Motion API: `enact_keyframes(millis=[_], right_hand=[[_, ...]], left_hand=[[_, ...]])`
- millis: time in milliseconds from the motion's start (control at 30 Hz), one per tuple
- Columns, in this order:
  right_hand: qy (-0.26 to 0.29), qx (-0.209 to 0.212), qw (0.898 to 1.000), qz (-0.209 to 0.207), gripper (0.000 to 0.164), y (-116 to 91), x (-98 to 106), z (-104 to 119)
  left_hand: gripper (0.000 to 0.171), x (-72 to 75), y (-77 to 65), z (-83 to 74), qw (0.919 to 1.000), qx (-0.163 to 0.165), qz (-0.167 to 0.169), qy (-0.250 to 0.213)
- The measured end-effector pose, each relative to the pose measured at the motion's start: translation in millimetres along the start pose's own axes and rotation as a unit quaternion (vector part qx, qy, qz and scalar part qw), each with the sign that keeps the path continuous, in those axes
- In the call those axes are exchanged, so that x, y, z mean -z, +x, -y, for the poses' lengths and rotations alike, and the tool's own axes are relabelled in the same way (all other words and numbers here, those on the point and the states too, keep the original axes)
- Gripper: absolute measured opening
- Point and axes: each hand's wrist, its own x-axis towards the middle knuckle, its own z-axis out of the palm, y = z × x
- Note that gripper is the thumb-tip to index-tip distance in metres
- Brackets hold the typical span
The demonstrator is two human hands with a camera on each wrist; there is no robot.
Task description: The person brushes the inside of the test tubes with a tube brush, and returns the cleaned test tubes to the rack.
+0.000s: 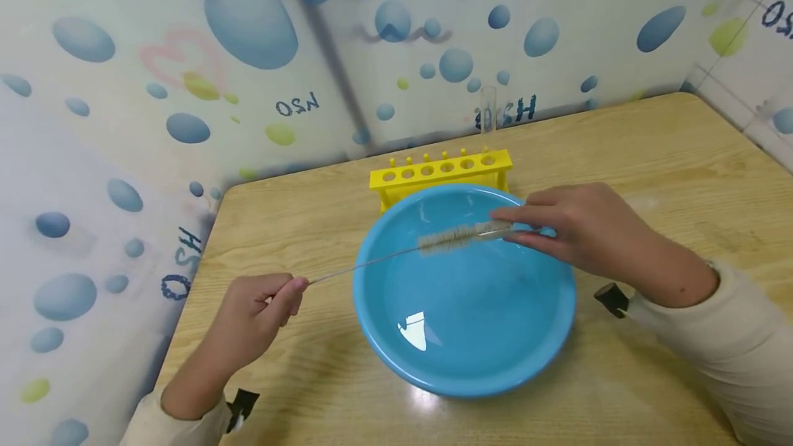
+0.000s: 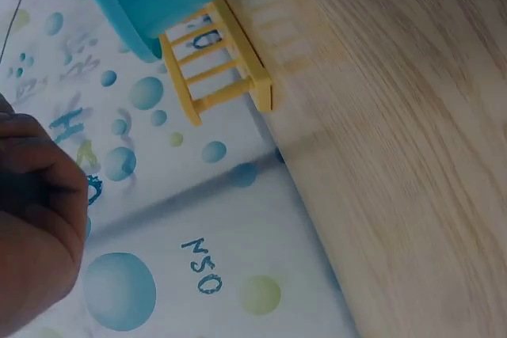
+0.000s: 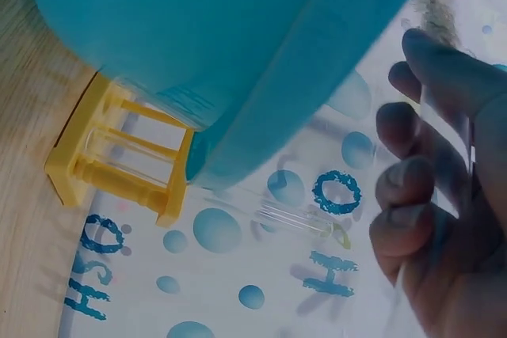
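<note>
Over the blue basin [image 1: 461,394], a test-tube brush [image 1: 449,239] is held with its pale bristles partly inside the mouth of a clear test tube [image 1: 494,228]. My left hand [image 1: 263,305] pinches the brush's thin wire handle to the left of the basin. My right hand [image 1: 576,226] grips the test tube above the basin's right rim, and its fingers hide much of the glass. In the right wrist view the fingers curl round the tube, with bristles [image 3: 437,9] showing beyond the fingertips.
Behind the basin stands a yellow test-tube rack [image 1: 440,172] with another clear test tube [image 1: 489,112] upright in its right end. The basin holds water. A patterned wall [image 1: 347,88] rises along the back and left edges of the wooden table [image 1: 297,226].
</note>
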Motion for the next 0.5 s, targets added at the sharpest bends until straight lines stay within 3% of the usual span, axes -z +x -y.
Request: enact_keyframes(millis=[67,133,200,233,300,400,433,500], right_hand=[[-0.027,0.025,0.999,-0.025,0.053,-0.4,-0.8,-0.5],[-0.045,0.044,0.997,-0.043,0.057,-0.4,-1.3,-0.6],[-0.053,0.054,0.996,-0.052,0.059,-0.7,-1.7,-0.6],[-0.052,0.055,0.996,-0.051,0.060,-1.0,-2.0,-0.4],[-0.047,0.054,0.996,-0.045,0.061,-1.7,-2.6,-0.3],[-0.029,0.050,0.998,-0.029,0.061,-2.6,-3.4,-0.6],[-0.022,0.049,0.998,-0.024,0.059,-2.7,-3.5,-0.9],[-0.001,0.047,0.999,-0.015,0.057,-2.7,-3.6,-1.5]], left_hand=[[0.044,3.0,1.4,-4.3,0.9944,0.082,0.053,-0.039],[0.046,5.5,3.6,-7.5,0.9838,0.136,0.093,-0.070],[0.047,6.2,4.7,-8.9,0.9778,0.154,0.109,-0.091],[0.047,5.6,4.6,-9.2,0.9789,0.151,0.104,-0.090],[0.043,2.6,3.4,-8.8,0.9879,0.114,0.073,-0.076],[0.038,-3.2,1.8,-5.8,0.9998,0.007,-0.008,-0.016],[0.037,-5.2,2.0,-4.4,0.9986,-0.036,-0.037,0.012],[0.037,-8.2,3.3,-1.6,0.9879,-0.115,-0.080,0.066]])
